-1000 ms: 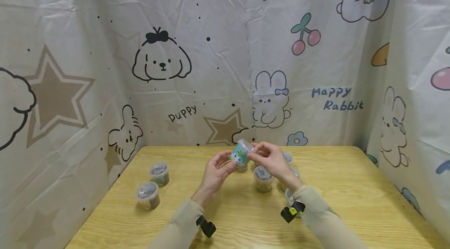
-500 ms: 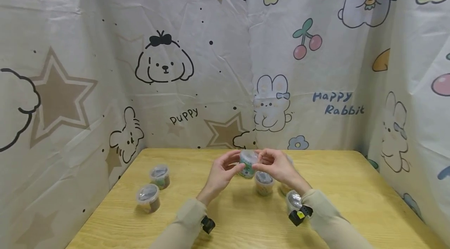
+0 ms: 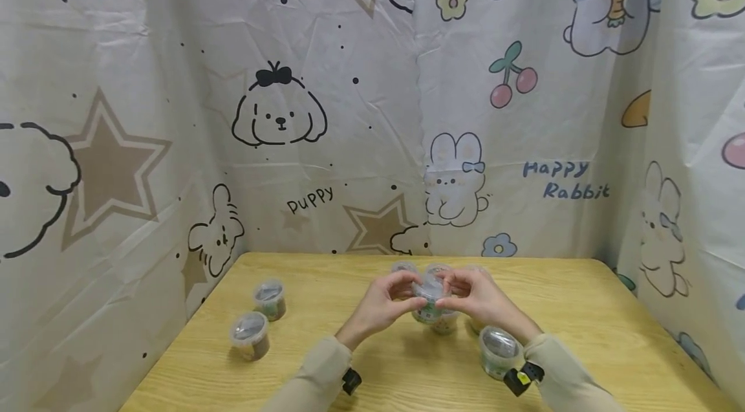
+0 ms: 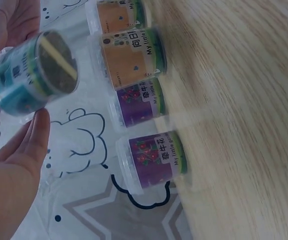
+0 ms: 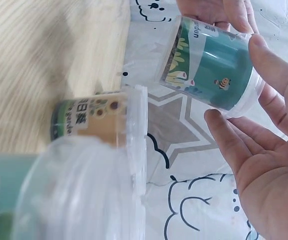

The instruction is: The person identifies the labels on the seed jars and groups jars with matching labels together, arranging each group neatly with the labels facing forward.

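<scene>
In the head view, both hands hold a lidded clear plastic cup with a teal label above the table, in front of other cups. My left hand grips it from the left with fingers and thumb. From the right, my right hand pinches it near the lid. The left wrist view shows the cup's dark contents through the base of the teal cup. A bee and the word "garden" are printed on the teal cup in the right wrist view. Its lid is partly hidden by fingers.
Purple-labelled cups and orange-labelled cups stand in a row beyond the hands. Another lidded cup is by the right wrist. Two more, a rear cup and a front cup, stand at the table's left.
Both hands have moved the teal cup right and lower, nearer to the other cups. It was tilted before and is more upright now. The head view has tipped slightly upward.
</scene>
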Motion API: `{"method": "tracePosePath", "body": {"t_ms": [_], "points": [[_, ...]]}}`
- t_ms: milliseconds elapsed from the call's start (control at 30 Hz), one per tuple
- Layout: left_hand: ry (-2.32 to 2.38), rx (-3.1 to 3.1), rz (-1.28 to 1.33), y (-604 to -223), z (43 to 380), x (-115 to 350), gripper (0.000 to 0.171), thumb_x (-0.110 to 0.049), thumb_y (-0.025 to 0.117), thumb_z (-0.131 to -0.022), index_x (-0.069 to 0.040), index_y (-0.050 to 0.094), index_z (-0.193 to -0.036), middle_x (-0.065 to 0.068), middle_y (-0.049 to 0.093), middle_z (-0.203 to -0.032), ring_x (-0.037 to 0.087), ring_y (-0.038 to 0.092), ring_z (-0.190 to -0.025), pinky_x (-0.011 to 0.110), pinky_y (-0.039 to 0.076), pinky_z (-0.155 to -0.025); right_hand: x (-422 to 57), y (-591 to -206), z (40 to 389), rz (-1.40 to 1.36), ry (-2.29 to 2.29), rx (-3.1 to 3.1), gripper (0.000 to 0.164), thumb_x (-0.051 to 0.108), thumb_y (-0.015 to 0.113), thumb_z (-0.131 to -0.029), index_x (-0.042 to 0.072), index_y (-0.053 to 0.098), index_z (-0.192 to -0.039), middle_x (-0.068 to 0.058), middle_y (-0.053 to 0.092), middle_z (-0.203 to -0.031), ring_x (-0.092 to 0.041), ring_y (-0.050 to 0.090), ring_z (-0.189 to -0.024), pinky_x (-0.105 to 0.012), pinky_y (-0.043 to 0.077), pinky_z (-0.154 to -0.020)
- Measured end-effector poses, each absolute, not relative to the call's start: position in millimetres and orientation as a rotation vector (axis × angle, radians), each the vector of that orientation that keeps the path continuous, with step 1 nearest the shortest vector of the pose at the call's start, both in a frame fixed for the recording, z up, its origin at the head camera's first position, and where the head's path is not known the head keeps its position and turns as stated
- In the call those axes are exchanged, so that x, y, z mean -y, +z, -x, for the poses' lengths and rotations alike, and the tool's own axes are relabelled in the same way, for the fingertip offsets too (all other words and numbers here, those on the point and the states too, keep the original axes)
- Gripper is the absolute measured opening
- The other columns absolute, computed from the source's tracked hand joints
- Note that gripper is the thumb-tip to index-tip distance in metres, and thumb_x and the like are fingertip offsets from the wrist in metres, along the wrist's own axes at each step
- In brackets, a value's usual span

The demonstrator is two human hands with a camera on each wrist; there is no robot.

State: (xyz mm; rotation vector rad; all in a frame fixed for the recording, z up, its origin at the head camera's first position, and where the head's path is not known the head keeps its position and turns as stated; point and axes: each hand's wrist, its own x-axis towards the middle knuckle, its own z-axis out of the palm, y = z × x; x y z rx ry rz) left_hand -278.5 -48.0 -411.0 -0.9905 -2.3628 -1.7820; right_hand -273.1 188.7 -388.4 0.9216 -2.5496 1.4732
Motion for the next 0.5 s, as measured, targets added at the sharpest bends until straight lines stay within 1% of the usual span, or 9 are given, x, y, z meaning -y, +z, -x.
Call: {"method": "tracePosePath", "body": {"t_ms": [167, 367, 500], "points": [[-1.774, 2.392, 1.051, -414, 274, 43, 0.024, -0.014, 0.076, -0.086, -0.008, 0.065, -0.108, 0.009, 0.066, -0.116, 0.021, 0.066, -0.11, 0.027, 0.054, -0.097, -197, -394, 267, -0.935, 1.408, 2.611, 0.027, 0.034, 0.079, -0.081, 0.016, 0.059, -0.08, -0.021, 0.059, -0.134, -0.037, 0.059, -0.122, -0.03, 0.054, -0.097], [-1.752, 2.448, 1.055, -420, 268, 37, 0.021, -0.012, 0.08, -0.081, -0.009, 0.065, -0.095, 0.004, 0.066, -0.109, 0.014, 0.066, -0.108, 0.021, 0.052, -0.096, -207, -401, 262, -0.994, 1.401, 2.649, 0.029, 0.034, 0.08, -0.079, 0.013, 0.06, -0.081, -0.022, 0.059, -0.134, -0.039, 0.059, -0.121, -0.034, 0.054, -0.097], [-1.69, 2.491, 1.102, -426, 263, 34, 0.021, -0.012, 0.081, -0.08, -0.009, 0.064, -0.091, 0.003, 0.067, -0.104, 0.01, 0.066, -0.106, 0.02, 0.052, -0.096, -212, -406, 258, -1.045, 1.364, 2.662, 0.031, 0.034, 0.082, -0.077, 0.013, 0.06, -0.082, -0.021, 0.062, -0.13, -0.04, 0.06, -0.119, -0.036, 0.056, -0.095]]}}
